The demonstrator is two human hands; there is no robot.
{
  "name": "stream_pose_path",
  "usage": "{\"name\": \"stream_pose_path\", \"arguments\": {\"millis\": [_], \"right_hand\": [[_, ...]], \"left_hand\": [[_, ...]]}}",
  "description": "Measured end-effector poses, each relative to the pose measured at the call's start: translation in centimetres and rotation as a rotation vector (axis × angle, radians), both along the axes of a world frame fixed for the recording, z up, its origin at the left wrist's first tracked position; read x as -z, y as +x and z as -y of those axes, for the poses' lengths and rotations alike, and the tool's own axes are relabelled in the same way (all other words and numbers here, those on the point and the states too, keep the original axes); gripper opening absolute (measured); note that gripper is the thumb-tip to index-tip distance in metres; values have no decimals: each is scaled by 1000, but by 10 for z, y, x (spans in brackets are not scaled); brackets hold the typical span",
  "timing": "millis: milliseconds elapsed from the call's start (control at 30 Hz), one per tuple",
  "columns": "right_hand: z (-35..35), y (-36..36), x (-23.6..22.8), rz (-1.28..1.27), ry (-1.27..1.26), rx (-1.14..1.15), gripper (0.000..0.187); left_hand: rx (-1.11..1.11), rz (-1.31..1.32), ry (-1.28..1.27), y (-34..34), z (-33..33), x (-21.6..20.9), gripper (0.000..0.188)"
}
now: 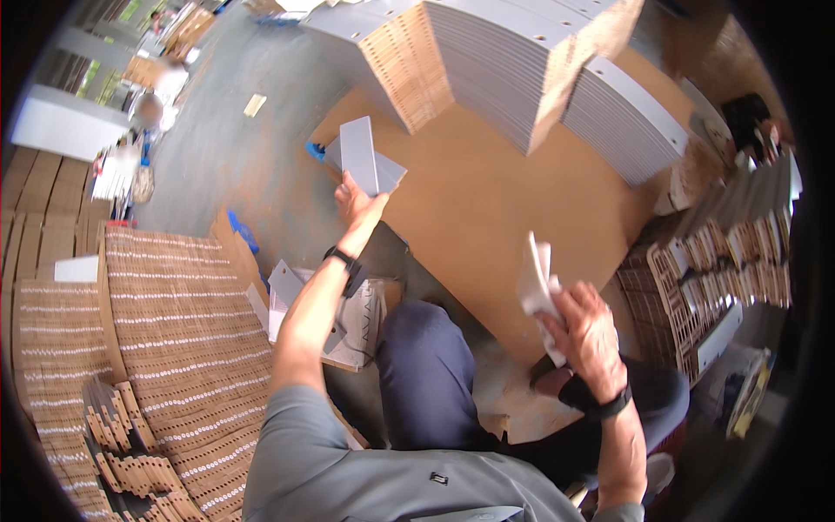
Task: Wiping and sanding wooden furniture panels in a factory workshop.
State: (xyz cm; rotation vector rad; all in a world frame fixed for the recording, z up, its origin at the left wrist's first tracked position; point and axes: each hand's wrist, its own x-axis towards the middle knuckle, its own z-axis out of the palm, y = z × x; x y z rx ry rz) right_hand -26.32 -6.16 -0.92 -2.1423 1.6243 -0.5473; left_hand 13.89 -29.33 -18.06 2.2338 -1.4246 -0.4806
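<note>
My left hand (pixel 360 205) reaches out over the near-left corner of the brown board and grips a narrow light-grey panel (pixel 357 150) by its lower end. Beneath it lies another grey panel (pixel 393 177) on the corner of the board. In my right hand (pixel 587 329) is a crumpled white cloth (pixel 539 287), bunched between thumb and fingers above the board's near edge. The brown board (pixel 513 204) spreads out flat in front of my knees.
Tall stacks of grey panels (pixel 487 48) stand on the board's far side, with a lower stack (pixel 626 117) to their right. Many brown-edged panels (pixel 183 339) are packed at my left. More stacked pieces (pixel 726 244) rise on the right. A carton (pixel 361 335) sits by my knee.
</note>
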Motion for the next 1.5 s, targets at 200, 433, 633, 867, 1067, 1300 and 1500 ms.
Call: {"name": "stream_pose_path", "arguments": {"millis": [200, 433, 633, 867, 1067, 1300, 1500], "right_hand": [[12, 12, -29, 347, -392, 138, 28], [13, 59, -22, 204, -608, 0, 36], [43, -56, 39, 382, -24, 553, 35], [8, -77, 31, 1517, 220, 538, 41], [-31, -23, 11, 1719, 368, 292, 47], [-33, -31, 16, 1775, 409, 310, 43], [-41, -31, 7, 1794, 504, 230, 41]], "left_hand": [[740, 329, -196, -53, -104, -138, 105], [1144, 440, -192, -124, -219, -242, 93], [1240, 486, -234, -139, -273, -261, 101], [964, 384, -410, -161, -299, -232, 99], [907, 317, -430, -210, -306, -216, 106], [846, -860, -13, -198, -295, -214, 87], [573, -1590, 529, -204, -270, -198, 87]]}}
